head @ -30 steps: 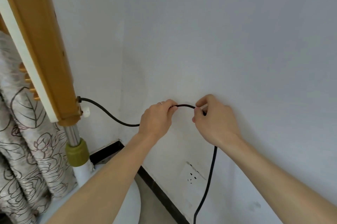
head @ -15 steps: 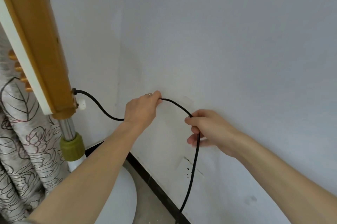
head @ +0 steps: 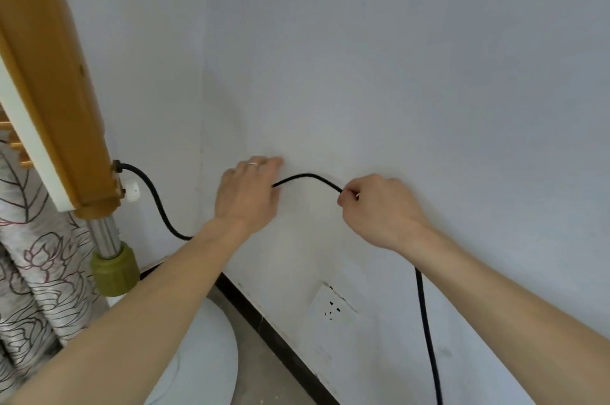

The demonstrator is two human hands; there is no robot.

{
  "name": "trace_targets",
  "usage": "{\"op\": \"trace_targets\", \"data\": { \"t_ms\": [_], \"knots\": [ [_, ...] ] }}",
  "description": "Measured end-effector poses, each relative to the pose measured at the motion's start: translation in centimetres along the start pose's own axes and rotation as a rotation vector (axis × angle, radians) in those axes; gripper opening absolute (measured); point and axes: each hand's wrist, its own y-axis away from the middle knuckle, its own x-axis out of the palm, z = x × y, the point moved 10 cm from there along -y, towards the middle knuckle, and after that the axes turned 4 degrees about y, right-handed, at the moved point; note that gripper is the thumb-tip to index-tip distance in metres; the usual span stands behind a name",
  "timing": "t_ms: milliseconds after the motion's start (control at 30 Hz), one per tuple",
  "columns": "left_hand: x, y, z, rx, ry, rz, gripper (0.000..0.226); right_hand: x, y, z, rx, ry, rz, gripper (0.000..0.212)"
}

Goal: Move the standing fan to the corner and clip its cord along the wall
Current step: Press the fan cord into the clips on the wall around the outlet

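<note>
The standing fan [head: 56,101] has a tan column, a metal pole, an olive collar and a round white base, and stands in the corner at the left. Its black cord [head: 310,177] leaves the column, dips, passes under my left hand [head: 249,193] and arches to my right hand [head: 379,210], then hangs down to the floor. My left hand lies against the white wall with its fingers extended over the cord. My right hand pinches the cord close to the wall. No clip is visible; the hands may hide one.
A white wall socket [head: 333,304] sits low on the wall below the hands. A black skirting strip [head: 274,328] runs along the floor. A patterned curtain [head: 29,266] hangs at the left behind the fan.
My left hand has flattened against the wall over the cord. My right hand has risen and moved to the right, pulling the cord into a flatter arch.
</note>
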Motion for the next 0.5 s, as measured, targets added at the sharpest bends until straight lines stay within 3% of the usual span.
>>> {"op": "trace_targets", "data": {
  "t_ms": [133, 233, 500],
  "knots": [
    [-1.8, 0.0, -4.7, 0.162, 0.117, -0.173, 0.04, -1.1, -0.7, -0.1, 0.027, 0.021, -0.008, 0.029],
    [-1.7, 0.1, -5.4, 0.185, 0.172, -0.192, 0.026, -1.4, -0.9, -0.2, 0.038, 0.014, 0.012, 0.028],
    [-1.8, 0.8, -5.4, 0.235, 0.163, -0.255, 0.019, -1.2, -0.7, -0.4, 0.018, -0.006, 0.085, 0.031]
  ]
}}
